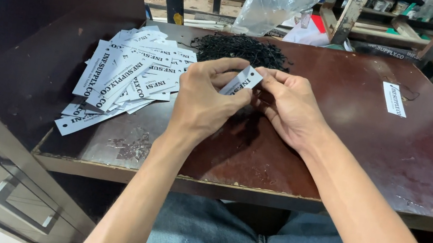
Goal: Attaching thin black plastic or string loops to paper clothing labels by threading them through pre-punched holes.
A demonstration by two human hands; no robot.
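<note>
Head view. A flat, rectangular white card tag [241,80] with dark print is pinched at the centre, above a worn, glossy dark-brown tabletop [343,137]. A loose fan of like tags [124,79] lies to the left; a matted heap of thin black strings [240,48] sits just behind the hands; one single tag [394,99] lies well apart at right. Left hand [205,102] closes thumb and fingers on the tag's lower end; right hand [288,107] pinches its upper edge, fingers curled
</note>
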